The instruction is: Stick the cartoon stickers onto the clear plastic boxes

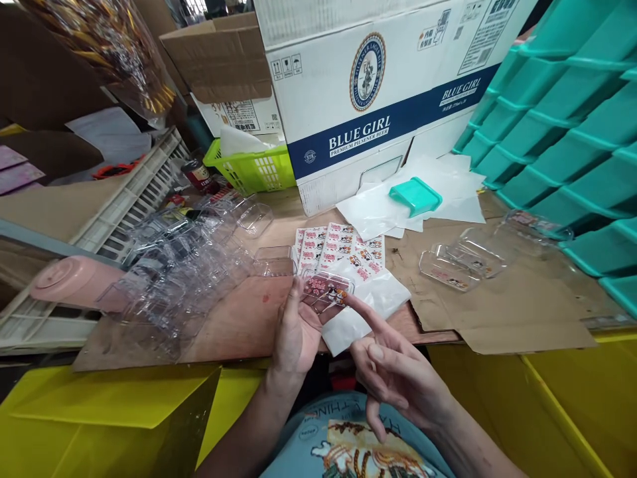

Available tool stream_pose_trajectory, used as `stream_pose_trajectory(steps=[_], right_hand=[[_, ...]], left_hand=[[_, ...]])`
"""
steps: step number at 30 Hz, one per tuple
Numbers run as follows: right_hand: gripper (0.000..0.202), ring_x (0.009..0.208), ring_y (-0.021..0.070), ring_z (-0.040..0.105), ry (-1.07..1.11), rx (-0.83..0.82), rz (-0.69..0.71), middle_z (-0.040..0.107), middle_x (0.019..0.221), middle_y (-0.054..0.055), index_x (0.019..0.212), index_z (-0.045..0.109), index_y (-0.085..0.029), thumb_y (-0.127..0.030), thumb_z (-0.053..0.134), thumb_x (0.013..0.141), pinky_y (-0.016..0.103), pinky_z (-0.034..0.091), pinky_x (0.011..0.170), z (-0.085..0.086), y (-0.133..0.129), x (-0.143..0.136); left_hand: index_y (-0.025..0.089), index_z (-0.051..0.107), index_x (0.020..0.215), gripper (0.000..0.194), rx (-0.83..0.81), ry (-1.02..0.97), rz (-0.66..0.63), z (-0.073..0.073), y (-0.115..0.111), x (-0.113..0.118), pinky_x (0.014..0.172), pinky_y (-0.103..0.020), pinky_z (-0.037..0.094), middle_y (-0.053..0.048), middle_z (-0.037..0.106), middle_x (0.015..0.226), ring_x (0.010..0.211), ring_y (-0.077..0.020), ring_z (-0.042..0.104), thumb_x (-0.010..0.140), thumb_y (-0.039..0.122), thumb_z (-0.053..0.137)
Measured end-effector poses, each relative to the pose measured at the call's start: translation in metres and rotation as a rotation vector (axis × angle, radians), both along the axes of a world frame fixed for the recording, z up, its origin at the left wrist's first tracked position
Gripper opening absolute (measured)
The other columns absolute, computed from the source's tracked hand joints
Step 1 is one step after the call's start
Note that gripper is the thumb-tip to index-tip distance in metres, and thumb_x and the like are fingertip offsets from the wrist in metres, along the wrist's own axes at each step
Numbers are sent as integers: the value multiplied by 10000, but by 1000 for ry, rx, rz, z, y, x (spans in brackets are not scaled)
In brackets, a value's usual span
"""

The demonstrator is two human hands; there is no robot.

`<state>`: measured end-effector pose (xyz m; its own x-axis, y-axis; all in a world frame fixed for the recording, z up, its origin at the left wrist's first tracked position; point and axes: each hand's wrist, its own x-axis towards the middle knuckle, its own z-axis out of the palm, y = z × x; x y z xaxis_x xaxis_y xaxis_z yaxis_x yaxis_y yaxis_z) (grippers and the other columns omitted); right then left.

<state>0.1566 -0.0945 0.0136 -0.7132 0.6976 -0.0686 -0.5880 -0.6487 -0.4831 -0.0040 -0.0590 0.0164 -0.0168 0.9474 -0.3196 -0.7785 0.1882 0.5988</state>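
Note:
A small clear plastic tray (328, 290) with a pink cartoon sticker lies in my left hand (298, 332), whose thumb stands at the tray's left end. My right hand (393, 365) has its index finger stretched to the tray's right end, with the other fingers partly bent and nothing held in them. Just behind the tray are printed sticker sheets (343, 242), and white backing paper (365, 305) lies under and beside it. On the left is a heap of clear plastic trays (189, 272). Several more clear trays (450, 269), some stickered, sit on cardboard at the right.
A large white and blue carton (368, 99) stands at the back, beside a green basket (253, 169). Teal bins (562, 133) are stacked at the right. One teal piece (418, 194) rests on white paper. A pink bottle (74, 282) lies left; yellow boxes (99, 398) flank the table's front edge.

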Motion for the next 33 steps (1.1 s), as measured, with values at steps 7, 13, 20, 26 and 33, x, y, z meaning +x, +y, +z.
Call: stream_pose_trajectory(steps=[7, 13, 20, 26, 33], right_hand=[[687, 418, 42, 318, -326, 184, -140, 428, 612, -92, 1553, 189, -344, -305, 540, 965, 238, 534, 447, 0, -7, -5], [493, 517, 70, 406, -923, 705, -560, 479, 629, -52, 1411, 527, -233, -248, 614, 926, 195, 388, 494, -14, 1, -12], [105, 576, 111, 553, -1121, 1014, -965, 642, 770, 36, 904, 770, -199, -165, 683, 855, 238, 475, 502, -2, 29, -10], [320, 753, 151, 674, -1007, 1275, -950, 714, 909, 25, 1057, 751, -295, -77, 677, 834, 271, 581, 664, 18, 1, -12], [114, 526, 106, 626, -660, 333, -738, 684, 720, -4, 931, 762, -222, -229, 753, 818, 251, 569, 520, -8, 36, -2]], left_hand=[[136, 686, 1082, 291, -64, -17, -28, 1, 4, 3, 953, -418, 551, -111, 761, 1041, 975, -228, 724, 955, 347, 532], [136, 703, 1004, 223, -24, 2, 48, 3, -4, 14, 981, -446, 533, -108, 757, 1057, 1040, -266, 703, 908, 317, 617], [129, 692, 1072, 254, -45, -110, 29, 4, -6, 23, 1011, -483, 507, -128, 742, 1101, 1107, -275, 675, 945, 295, 547], [127, 679, 1127, 317, -104, -164, 34, -5, 6, 9, 1040, -455, 489, -127, 740, 1116, 1117, -257, 675, 980, 303, 460], [151, 708, 1039, 267, -122, -131, 54, -10, -2, 20, 961, -414, 536, -99, 753, 1082, 1030, -226, 706, 969, 271, 480]])
